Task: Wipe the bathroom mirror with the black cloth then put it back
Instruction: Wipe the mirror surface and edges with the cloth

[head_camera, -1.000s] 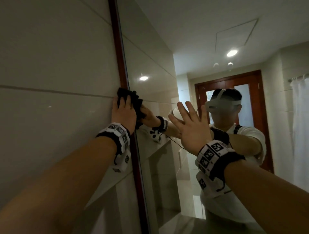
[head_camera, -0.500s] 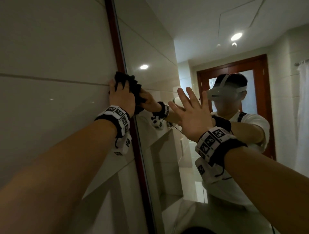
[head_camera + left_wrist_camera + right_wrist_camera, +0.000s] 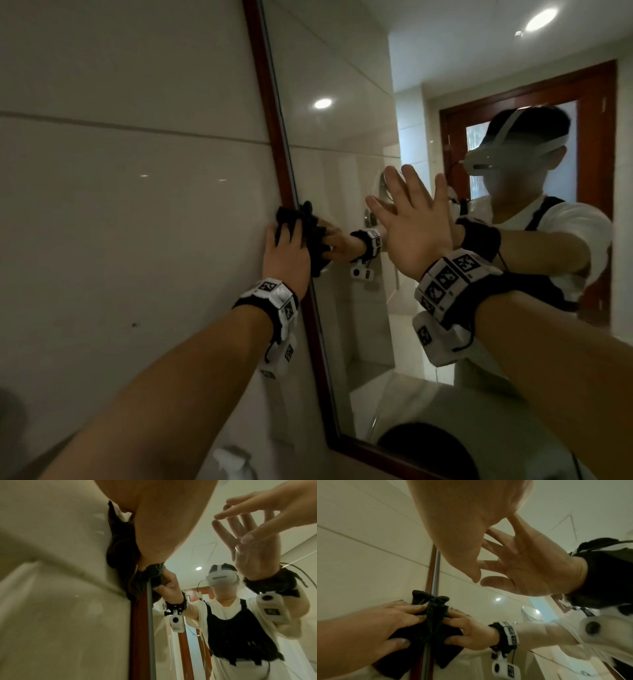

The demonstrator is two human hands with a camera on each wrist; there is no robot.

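The mirror (image 3: 346, 147) has a red-brown wooden frame (image 3: 270, 113). My left hand (image 3: 287, 251) presses the black cloth (image 3: 310, 236) flat against the mirror's left edge, where frame and glass meet. From the right wrist, the cloth (image 3: 433, 622) bunches under the left hand's fingers (image 3: 412, 609), with the thumb below it. My right hand (image 3: 411, 219) is spread wide and holds nothing, its fingertips at the glass to the right of the cloth. From the left wrist, the cloth (image 3: 123, 555) runs down the frame under my palm.
Pale glossy tiled wall (image 3: 137, 222) lies left of the mirror. The mirror's lower frame edge (image 3: 373, 454) slants across the bottom. A white spray bottle top (image 3: 233, 462) shows at the bottom. The glass reflects a person in a headset, a wooden door and ceiling lights.
My left hand has slid the cloth down the mirror's left edge, from the tile seam to well below it. The right hand stays spread at the glass. The view has tilted.
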